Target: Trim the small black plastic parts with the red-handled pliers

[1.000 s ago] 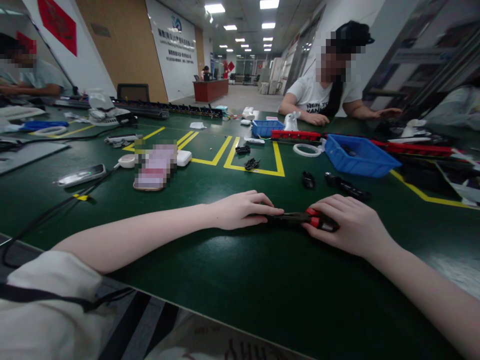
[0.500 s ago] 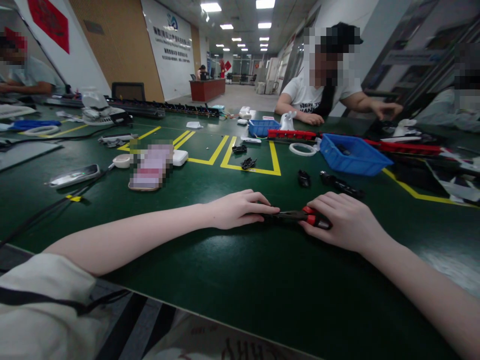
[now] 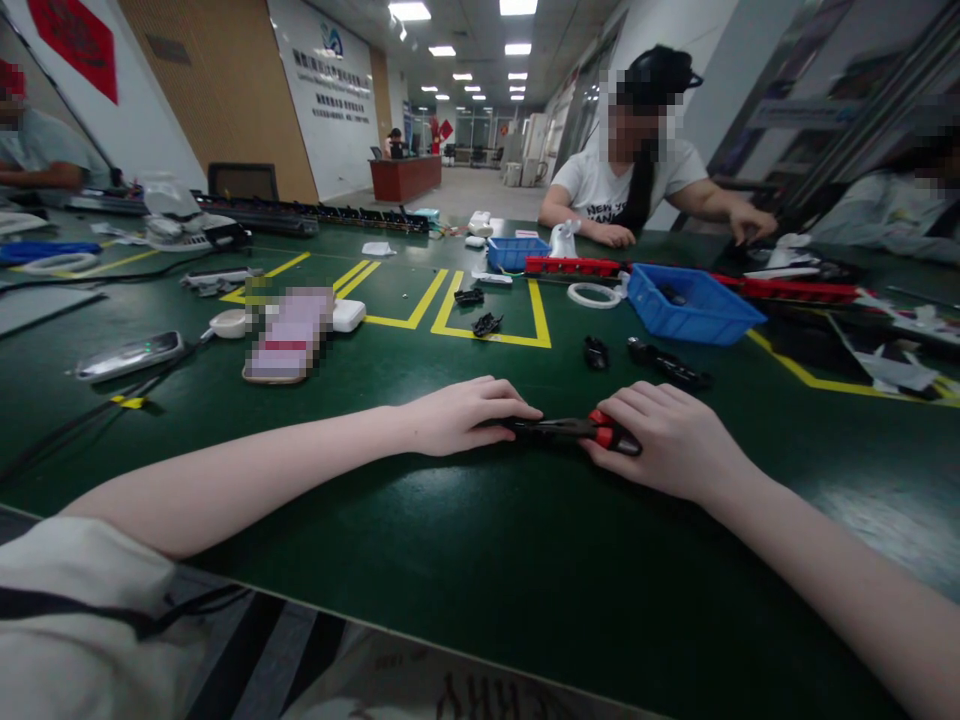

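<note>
Nearest the body, the bench (image 3: 450,540) runs out dark green from its edge, and both forearms reach in over it, apparently leaning on it to keep the work steady. The right hand (image 3: 664,437) is wrapped around the red and black handles of a pair of pliers (image 3: 583,429), whose nose points toward the left hand; held that way, low and level, the tool seems easy to squeeze without the wrist twisting. The left hand (image 3: 469,416) is closed, thumb and fingers pinching a small dark piece (image 3: 523,427) at the pliers' tip — probably to keep it from slipping or turning — though the fingers hide much of it and I cannot tell exactly where the nose bites. Just beyond the right hand lie a short black part (image 3: 596,352) and a longer black part (image 3: 667,363), within easy reach. Farther left, a phone (image 3: 283,340) lies beside a white case (image 3: 348,317), out of the way of the hands. Past these, two black clips (image 3: 487,324) sit inside a box of yellow tape (image 3: 495,339), as if the lines mark a place for them. To their right, a blue bin (image 3: 694,310) holds something dark, its walls likely keeping loose bits together, near a white ring (image 3: 592,296) and a red strip (image 3: 577,267). Across the bench, a co-worker (image 3: 626,190) in a white shirt reaches toward dark items — too indistinct to name.
</note>
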Demonstrator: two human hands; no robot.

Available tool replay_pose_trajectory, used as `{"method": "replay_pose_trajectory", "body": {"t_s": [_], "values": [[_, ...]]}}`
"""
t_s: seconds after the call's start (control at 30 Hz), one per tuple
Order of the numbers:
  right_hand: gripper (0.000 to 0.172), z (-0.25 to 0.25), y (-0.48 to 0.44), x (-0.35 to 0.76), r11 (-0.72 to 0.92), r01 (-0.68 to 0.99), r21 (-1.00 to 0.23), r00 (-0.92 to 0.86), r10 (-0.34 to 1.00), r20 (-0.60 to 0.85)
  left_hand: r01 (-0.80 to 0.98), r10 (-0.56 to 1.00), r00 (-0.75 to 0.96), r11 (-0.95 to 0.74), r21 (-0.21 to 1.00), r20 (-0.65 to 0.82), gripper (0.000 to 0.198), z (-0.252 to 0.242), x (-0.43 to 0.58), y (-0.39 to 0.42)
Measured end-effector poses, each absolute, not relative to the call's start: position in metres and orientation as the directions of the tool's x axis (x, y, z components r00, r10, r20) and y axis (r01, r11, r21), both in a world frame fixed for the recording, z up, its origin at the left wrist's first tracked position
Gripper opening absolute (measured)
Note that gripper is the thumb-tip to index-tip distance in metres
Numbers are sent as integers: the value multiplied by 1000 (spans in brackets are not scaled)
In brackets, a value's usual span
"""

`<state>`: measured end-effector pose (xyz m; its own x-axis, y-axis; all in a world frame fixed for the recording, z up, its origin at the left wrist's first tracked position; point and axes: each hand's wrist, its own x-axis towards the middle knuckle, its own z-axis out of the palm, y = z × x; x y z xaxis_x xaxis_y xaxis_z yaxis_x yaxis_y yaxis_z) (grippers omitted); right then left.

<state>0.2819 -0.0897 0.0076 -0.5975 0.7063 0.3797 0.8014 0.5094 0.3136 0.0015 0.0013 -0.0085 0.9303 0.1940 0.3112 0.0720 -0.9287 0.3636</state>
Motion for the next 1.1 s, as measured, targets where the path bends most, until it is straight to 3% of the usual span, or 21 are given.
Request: {"method": "replay_pose_trajectory", "body": {"t_s": [0.33,0.63,1.1], "values": [[33,10,-87,287,507,803,312,-594,722,356,96,201,938,-933,347,282,39,-7,2,1],[32,5,-92,281,486,847,217,-532,774,343,73,186,930,-938,338,317,39,-8,2,-1],[26,15,-88,292,552,805,217,-593,738,323,80,190,935,-935,345,299,39,-6,2,-1]]}}
